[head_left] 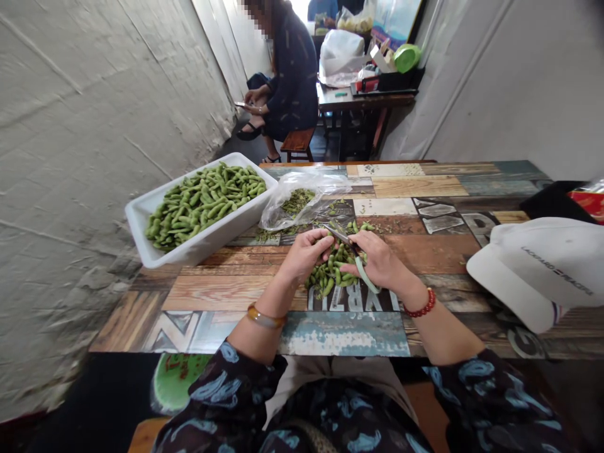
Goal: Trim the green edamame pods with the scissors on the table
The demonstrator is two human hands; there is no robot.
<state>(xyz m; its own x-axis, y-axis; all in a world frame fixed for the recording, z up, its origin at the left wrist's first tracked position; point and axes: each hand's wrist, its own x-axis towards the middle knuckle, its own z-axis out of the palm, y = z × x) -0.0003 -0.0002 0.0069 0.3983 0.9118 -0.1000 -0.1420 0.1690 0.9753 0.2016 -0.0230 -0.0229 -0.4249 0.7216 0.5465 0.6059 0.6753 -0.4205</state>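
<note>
My right hand (377,257) is closed on a pair of scissors (362,270) with pale green handles, its blades pointing up and left toward my other hand. The fingers of my left hand (309,253) are pinched together beside the blade tips, on what looks like a green pod, mostly hidden by the fingers. Below and between both hands lies a loose pile of green pods (329,277) on the patterned table (226,283). A white tub (207,242) heaped with green pods (202,201) stands at the left. Beyond my hands a clear plastic bag (278,211) holds small green trimmings (298,201).
A white cap (542,270) lies on the table at the right, near a black item and something red. Green scraps are scattered around the bag. Beyond the table a person (292,75) sits on a stool beside a cluttered side table (368,100).
</note>
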